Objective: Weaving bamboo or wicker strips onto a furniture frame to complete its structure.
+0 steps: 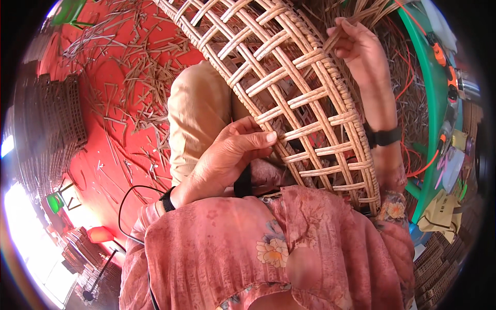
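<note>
A big woven cane basket [289, 98] is laid across the lap, with its open lattice side turned up and its thick braided rim [351, 129] toward the body. The left hand [227, 155] is pressed on the lattice near the rim, with the fingers curled in and the thumb laid flat on a cane strip; nothing else is held in it. The right hand [356, 46] is closed around a thin cane strand [361, 20] at the far edge of the basket.

The basket should be kept still by the left hand while the strand is pulled. The strand is best drawn snug and flat, so no gap is left in the braid. It should not be bent too sharply, or it may snap. Cut cane bits [129, 67] are scattered on the red floor [103, 155] beside the knee.
</note>
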Available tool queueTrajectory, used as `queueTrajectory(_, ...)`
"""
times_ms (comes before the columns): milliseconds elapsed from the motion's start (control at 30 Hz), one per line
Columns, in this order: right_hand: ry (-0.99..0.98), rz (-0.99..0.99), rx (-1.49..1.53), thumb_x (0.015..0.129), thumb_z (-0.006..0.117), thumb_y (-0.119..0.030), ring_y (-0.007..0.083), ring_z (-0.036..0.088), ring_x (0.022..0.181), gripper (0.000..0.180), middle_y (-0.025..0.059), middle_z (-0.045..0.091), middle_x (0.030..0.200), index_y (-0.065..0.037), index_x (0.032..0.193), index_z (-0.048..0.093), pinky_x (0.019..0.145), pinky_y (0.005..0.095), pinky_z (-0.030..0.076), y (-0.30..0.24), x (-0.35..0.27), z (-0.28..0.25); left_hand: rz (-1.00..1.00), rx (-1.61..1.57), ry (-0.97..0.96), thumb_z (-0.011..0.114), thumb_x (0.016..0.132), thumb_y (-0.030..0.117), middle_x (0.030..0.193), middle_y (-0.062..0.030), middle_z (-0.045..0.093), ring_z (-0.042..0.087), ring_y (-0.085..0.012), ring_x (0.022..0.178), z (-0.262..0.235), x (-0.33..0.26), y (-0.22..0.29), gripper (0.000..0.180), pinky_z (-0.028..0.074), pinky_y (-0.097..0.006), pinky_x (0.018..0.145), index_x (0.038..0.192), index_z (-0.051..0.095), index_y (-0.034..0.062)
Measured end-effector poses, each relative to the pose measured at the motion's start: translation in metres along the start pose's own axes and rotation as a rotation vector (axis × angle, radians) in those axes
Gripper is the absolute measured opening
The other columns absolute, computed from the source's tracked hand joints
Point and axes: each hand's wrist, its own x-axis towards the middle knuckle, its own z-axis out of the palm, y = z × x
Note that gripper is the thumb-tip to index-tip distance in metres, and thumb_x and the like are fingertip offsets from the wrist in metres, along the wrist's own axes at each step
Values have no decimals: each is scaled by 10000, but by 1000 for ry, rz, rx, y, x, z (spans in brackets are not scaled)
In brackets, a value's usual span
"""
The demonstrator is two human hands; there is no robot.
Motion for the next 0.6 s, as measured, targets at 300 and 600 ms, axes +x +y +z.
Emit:
queueTrajectory(300, -41, -74, 3, 905, 569, -211, 103, 635, 670, 206, 72, 675, 864, -69, 1048, 610, 540, 187, 446, -21, -12, 21, 40, -37, -132, 761, 734, 222, 1247, -82, 532, 501, -194, 1143, -5, 13, -7, 717, 365, -359, 1002, 1318, 404, 10)
queueTrajectory(600, 48, -70, -11, 911, 555, -201, 124, 642, 706, 215, 110, 674, 897, -38, 1045, 597, 577, 208, 494, -11, -10, 20, 76, -88, -233, 793, 681, 243, 1317, -108, 484, 444, -244, 1230, -13, 23, -10, 858, 292, -383, 1072, 1363, 332, 3)
